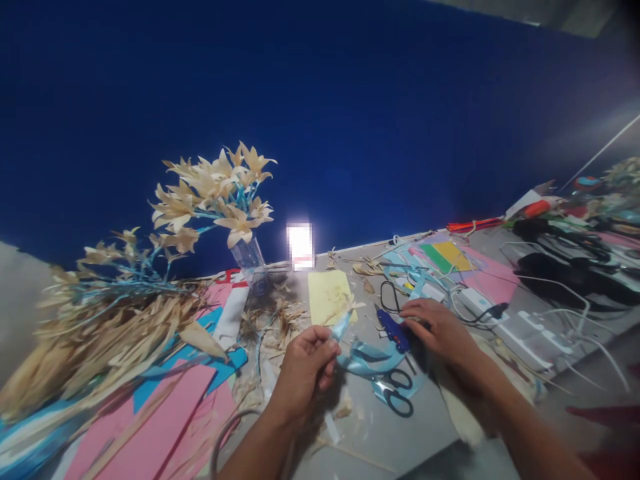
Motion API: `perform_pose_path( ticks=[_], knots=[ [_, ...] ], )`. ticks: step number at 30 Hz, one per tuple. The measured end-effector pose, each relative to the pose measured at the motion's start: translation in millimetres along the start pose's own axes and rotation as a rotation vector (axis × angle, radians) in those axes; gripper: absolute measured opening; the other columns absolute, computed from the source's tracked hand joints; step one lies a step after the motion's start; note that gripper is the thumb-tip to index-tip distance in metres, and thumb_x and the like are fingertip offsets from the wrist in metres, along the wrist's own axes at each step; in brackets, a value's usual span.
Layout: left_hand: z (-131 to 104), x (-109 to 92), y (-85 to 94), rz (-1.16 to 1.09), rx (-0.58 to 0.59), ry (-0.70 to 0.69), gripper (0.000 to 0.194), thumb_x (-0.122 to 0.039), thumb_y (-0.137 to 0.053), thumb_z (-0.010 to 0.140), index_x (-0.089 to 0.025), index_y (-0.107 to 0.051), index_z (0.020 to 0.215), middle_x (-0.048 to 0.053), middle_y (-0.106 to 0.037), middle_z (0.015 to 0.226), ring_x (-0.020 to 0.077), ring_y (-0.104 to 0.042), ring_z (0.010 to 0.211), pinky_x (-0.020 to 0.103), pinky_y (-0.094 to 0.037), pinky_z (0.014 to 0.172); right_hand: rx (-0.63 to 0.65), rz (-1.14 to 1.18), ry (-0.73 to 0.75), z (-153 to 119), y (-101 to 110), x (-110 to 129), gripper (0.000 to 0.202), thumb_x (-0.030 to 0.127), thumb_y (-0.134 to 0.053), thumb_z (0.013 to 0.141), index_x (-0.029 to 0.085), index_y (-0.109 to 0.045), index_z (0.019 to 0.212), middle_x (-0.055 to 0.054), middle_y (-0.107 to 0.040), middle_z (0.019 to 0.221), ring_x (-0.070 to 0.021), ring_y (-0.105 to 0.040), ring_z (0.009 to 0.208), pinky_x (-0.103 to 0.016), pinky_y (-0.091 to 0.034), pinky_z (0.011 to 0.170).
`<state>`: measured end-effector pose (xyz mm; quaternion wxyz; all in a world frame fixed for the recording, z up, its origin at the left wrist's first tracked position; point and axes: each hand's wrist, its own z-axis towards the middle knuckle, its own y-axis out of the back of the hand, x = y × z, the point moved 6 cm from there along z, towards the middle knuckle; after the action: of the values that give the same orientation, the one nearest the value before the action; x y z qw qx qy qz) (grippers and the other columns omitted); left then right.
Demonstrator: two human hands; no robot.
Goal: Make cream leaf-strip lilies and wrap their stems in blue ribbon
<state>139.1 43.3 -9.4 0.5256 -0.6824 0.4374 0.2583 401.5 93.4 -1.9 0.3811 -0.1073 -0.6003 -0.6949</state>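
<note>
My left hand [311,360], its fingers pinched, holds up a light blue strip [341,328] at the middle of the table. A small pale husk piece [352,305] shows at the strip's upper end. My right hand [437,328] has its fingers curled at the side of a dark blue glue gun [393,330]; part of the gun is hidden beneath the hand. Between the hands lie a loose light blue ribbon [367,360] and a pair of scissors with black handles [399,392]. Behind the gun is another black loop handle [389,295].
Dried-husk flowers [220,187] stand in a clear vase [249,259] at the back left. Dried husks [120,333] and pink sheets [165,413] cover the left side. A yellow sheet [320,293] lies ahead. White power strips [533,337] with cables lie at the right.
</note>
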Motion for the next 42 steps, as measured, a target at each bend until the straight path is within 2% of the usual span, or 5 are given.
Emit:
perform_pose_path(
  ticks=[5,11,19,34,42],
  knots=[
    [-9,6,-13.1,-0.157,0.163,0.117,0.039,-0.027,-0.091,0.059,-0.014,-0.06,0.079,-0.004,-0.059,0.06,0.0019,-0.037,0.041,0.011,-0.026,0.032,0.051,0.878,-0.235,-2,-49,46,0.028,0.044,-0.074,0.083,0.017,-0.077,0.089,-0.006,-0.07,0.084,-0.0136,-0.055,0.064,-0.026,-0.044,0.058],
    [-21,18,-17.0,-0.276,0.334,0.241,0.03,-0.022,-0.087,0.068,-0.011,-0.061,0.077,-0.002,-0.057,0.063,-0.0002,-0.033,0.04,0.01,-0.021,0.032,0.168,1.471,-0.285,6,-83,82,0.046,0.043,-0.09,0.065,0.014,-0.077,0.098,-0.003,-0.064,0.078,-0.0083,-0.052,0.061,-0.019,-0.041,0.056],
    [-32,26,-23.5,-0.395,0.516,0.419,0.021,-0.019,-0.079,0.076,-0.009,-0.06,0.074,-0.001,-0.053,0.062,-0.0004,-0.031,0.04,0.01,-0.018,0.032,0.246,1.537,-0.172,7,-82,98,0.036,0.041,-0.091,0.065,0.015,-0.077,0.086,-0.002,-0.057,0.087,-0.008,-0.051,0.065,-0.02,-0.041,0.058],
    [-41,27,-31.3,-0.362,0.621,0.486,0.019,-0.019,-0.077,0.077,-0.011,-0.059,0.075,-0.003,-0.046,0.063,-0.0004,-0.022,0.041,0.009,-0.013,0.032,0.298,1.463,-0.038,0,-78,104,0.038,0.043,-0.089,0.063,0.018,-0.078,0.088,-0.005,-0.055,0.087,-0.0157,-0.049,0.076,-0.026,-0.037,0.066],
    [-40,32,-23.3,-0.223,0.528,0.391,0.026,-0.029,-0.081,0.075,-0.014,-0.06,0.078,-0.001,-0.053,0.063,0.0012,-0.029,0.041,0.012,-0.015,0.034,0.304,1.463,-0.027,-4,-77,103,0.035,0.042,-0.092,0.058,0.018,-0.07,0.074,-0.004,-0.055,0.089,-0.0144,-0.048,0.07,-0.027,-0.038,0.063]
  ],
)
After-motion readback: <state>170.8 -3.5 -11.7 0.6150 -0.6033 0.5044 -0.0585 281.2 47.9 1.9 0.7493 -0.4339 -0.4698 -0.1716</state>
